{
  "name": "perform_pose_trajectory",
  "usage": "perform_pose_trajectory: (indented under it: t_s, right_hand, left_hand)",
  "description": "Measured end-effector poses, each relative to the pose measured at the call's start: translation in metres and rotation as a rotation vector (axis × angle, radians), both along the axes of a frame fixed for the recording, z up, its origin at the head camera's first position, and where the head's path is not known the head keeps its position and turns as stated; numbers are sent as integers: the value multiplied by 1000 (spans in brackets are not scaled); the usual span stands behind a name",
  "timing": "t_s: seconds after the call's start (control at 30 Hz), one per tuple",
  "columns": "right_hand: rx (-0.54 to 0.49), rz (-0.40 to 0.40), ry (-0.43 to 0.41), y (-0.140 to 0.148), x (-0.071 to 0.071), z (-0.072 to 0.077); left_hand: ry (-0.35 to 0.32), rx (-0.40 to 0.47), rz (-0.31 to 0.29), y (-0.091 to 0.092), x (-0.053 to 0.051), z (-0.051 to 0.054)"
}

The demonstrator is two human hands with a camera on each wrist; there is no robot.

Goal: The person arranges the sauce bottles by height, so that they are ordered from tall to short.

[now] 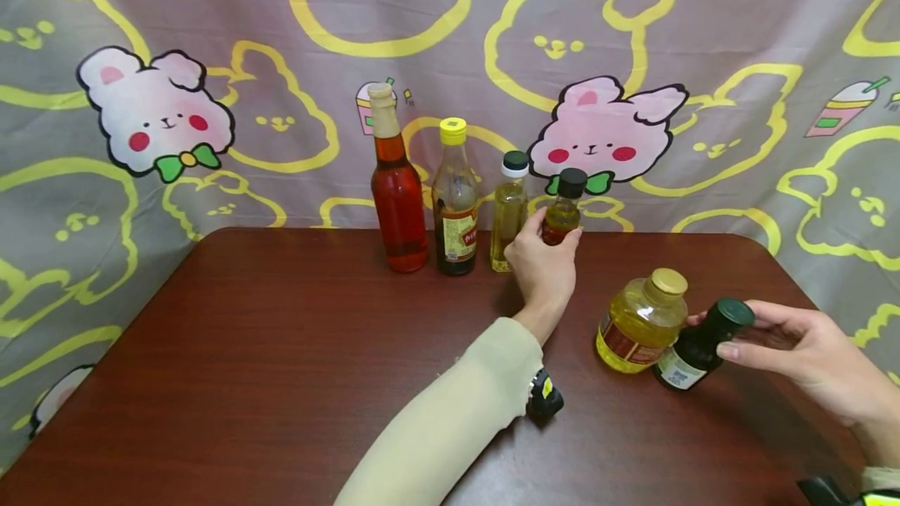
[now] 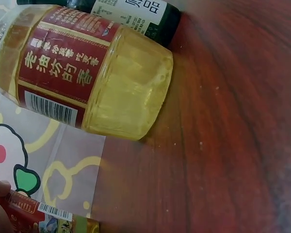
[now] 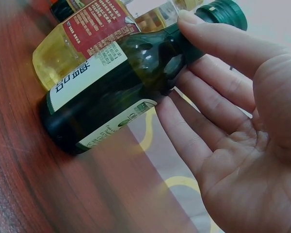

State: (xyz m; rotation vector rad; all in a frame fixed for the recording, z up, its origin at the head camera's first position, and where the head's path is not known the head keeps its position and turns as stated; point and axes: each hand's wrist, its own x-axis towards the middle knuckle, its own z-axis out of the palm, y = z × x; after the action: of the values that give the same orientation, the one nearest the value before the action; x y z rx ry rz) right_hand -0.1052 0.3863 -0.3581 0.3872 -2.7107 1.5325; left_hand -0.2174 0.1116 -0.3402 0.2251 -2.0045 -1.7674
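My left hand grips a small bottle with a black cap and red label at the back of the table. In the left wrist view, that bottle's red label shows beside a fingertip at the lower left corner. My right hand pinches the neck of a dark green bottle between thumb and fingers. A white label wraps the dark bottle, which leans in the right wrist view. Left of it stands a squat oil jar with a gold cap, full of yellow oil.
Along the back edge of the brown table stand a tall red bottle, a yellow-capped sauce bottle and a slim oil bottle. A patterned curtain hangs behind.
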Motion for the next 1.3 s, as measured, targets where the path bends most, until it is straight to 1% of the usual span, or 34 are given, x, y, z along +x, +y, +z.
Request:
perform_pose_trajectory:
  t_s: [0.07,0.2,0.33,0.53,0.87,0.97,1.1,1.17,1.3]
  right_hand:
    - [3,-22,-18,3,2,0]
    - [-53,0,-36,9,5,-3]
    - [-101,28,-24,8,7,-6]
    - [-99,40,-17,7,7,-6]
    - [-130,60,-10,7,8,-6]
    - [-103,39,-15,7,8,-5]
    - [-17,1,-32,6,6,-3]
    - [-10,8,-35,5,4,-2]
    - [-79,50,-44,3,0,-2]
  left_hand:
    - [-12,-20,12,4,-1,0]
    - [-32,-50,31,10,-3,-1]
    - [-27,-47,45,12,-4,-2]
    - [-30,-63,64,10,-6,-3]
    - [-25,-79,46,9,-5,-2]
    - [-27,-77,36,9,-5,-2]
    - [-18,-64,37,7,-4,-2]
    - [-5,-62,43,5,-5,-1]
    - [13,-58,46,1,-4,0]
